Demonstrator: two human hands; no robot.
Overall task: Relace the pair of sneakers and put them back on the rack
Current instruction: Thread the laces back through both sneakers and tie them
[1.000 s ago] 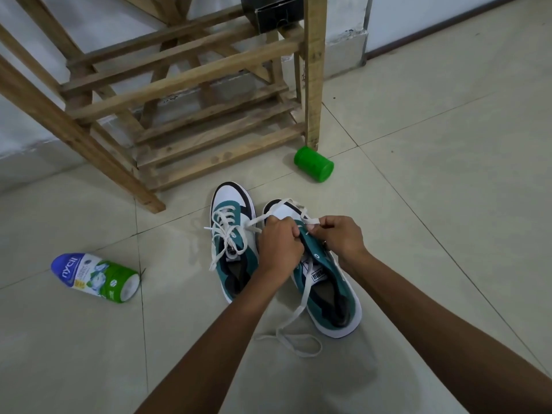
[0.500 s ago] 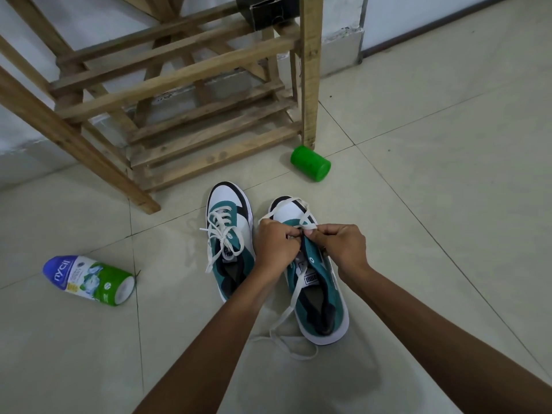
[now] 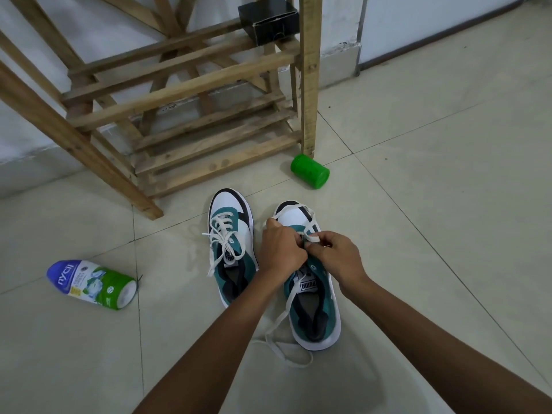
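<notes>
Two teal, white and black sneakers stand side by side on the tiled floor. The left sneaker is laced, its white lace ends hanging loose. Over the right sneaker my left hand and my right hand meet at the eyelets, each pinching the white lace. One strand loops over the toe, and the long free end trails back off the shoe onto the floor. The wooden rack stands just beyond the shoes.
A green cylindrical cap lies by the rack's right leg. A blue, white and green powder bottle lies on its side at the left. A black box sits on an upper rack shelf. Open floor extends to the right.
Both hands have stayed on the right sneaker's lace, working it at the eyelets. My right hand has closed in toward my left. The lace loop over the toe has shifted slightly.
</notes>
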